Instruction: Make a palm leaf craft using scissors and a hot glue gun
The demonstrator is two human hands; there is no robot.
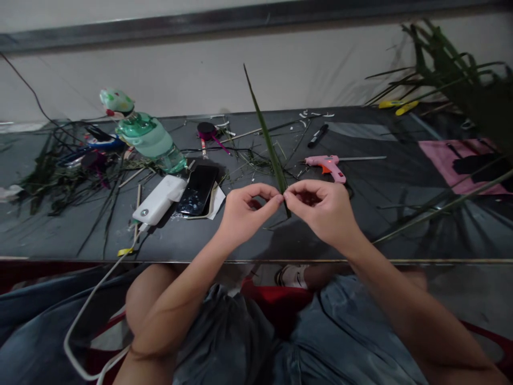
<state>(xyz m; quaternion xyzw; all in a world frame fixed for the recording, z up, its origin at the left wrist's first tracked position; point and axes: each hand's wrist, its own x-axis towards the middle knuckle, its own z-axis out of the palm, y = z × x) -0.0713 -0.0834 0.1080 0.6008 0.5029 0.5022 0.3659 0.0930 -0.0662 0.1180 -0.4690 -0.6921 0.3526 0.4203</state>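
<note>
A long, narrow green leaf (267,133) stands tilted above the table, its pointed tip up and to the left. Near its lower end my left hand (254,206) pinches it between thumb and index finger. My right hand (318,206) pinches the same part from the other side, thumb and index finger pressed together. The fingertips of both hands almost meet at the leaf, and a short end of it pokes out below them. Just beyond my right hand lies a pink glue gun (325,164) with a glue stick in its back and a small orange light.
Left of my hands are a black phone (198,190), a white power bank (159,200) with a cable, and a green plastic bottle (152,140). Leaf scraps (256,158) litter the dark table (240,243). At right are a marker (318,136), a pink cloth (444,171) and many long leaves (452,75).
</note>
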